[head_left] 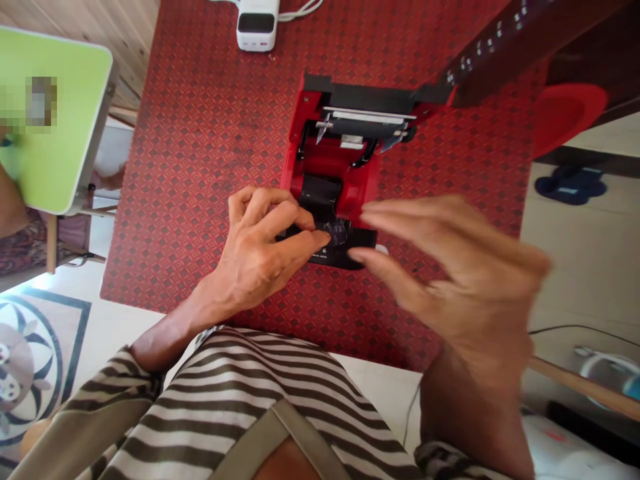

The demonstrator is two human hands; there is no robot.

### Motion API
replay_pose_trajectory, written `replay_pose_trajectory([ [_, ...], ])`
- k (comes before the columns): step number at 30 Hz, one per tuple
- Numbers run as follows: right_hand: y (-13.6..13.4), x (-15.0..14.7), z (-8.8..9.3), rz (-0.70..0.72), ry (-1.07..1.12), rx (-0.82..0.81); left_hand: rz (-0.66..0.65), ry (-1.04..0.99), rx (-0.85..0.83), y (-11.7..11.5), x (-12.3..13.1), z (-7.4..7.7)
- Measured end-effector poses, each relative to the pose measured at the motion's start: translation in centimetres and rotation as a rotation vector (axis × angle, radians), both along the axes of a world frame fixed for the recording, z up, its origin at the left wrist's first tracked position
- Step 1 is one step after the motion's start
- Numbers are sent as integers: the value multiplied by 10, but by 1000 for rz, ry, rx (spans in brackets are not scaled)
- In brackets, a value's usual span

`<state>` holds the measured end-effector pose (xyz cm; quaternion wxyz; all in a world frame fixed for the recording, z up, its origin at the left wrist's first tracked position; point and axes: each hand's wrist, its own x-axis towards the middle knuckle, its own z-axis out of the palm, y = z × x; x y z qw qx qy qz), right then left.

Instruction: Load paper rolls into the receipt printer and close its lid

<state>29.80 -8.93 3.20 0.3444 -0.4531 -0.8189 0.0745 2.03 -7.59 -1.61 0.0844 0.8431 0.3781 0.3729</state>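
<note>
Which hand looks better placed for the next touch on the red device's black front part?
Probably the left hand: its fingertips are at the black front part. The right hand is blurred and open, its contact with that part unclear.

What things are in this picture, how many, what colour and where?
table: one, patterned red, middle
open machine: one, red and black, on table
small box: one, white and black, top of picture
cables: count unclear, white, beside box
second table: one, green, left
round-edged thing: one, red, right
slippers: count unclear, blue, right floor
another person's arm: one, bare, left edge
floor pattern: one, dark and white, lower left
striped shirt: one, brown-and-white, bottom
left fingers: one set, bare, on machine's front
right fingers: one set, bare, by machine's right side
</note>
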Motion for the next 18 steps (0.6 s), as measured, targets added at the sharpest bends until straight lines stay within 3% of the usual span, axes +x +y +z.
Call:
replay_pose_trajectory([
  [4,39,3,16,-234,-74,146,30,77,61,1,1,2],
  [8,72,-3,14,-152,-130,6,31,98,131,-1,1,2],
  [10,69,-7,13,-154,-117,-32,35,119,145,-1,1,2],
  [18,10,-9,1,-106,-27,-26,10,49,145,-1,4,2],
])
